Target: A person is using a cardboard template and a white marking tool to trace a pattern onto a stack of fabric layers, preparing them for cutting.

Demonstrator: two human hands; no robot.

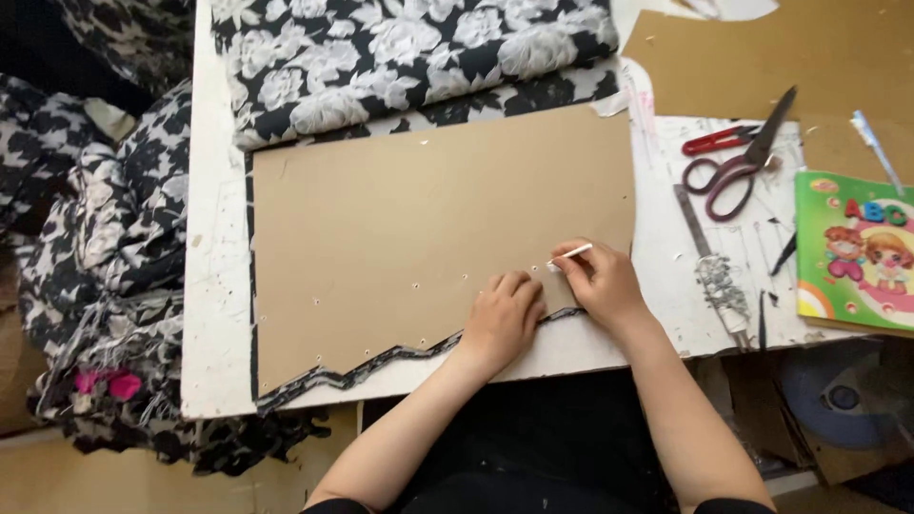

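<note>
- Cardboard pattern (pixel 419 228), brown and dotted with small punched holes, lies flat on the white table (pixel 214 314), its lower edge cut in a zigzag just left of the fingers.
- Left hand (pixel 502 319) presses palm-down on the pattern's lower right part, fingers curled and flat, gripping nothing.
- Right hand (pixel 602 284), touching the left, pinches a thin white marking stick (pixel 571 253) between closed fingers, its tip at a hole in the cardboard.
- Black-and-white floral fabric (pixel 409 48) sits folded beyond the fingers, a strip of it showing under the pattern's edges.
- Purple-handled scissors (pixel 738 162) and a red-handled tool (pixel 716 141) lie up and to the right of the fingers.
- A green children's alphabet book (pixel 852 252) rests farther right, near the table edge.
</note>
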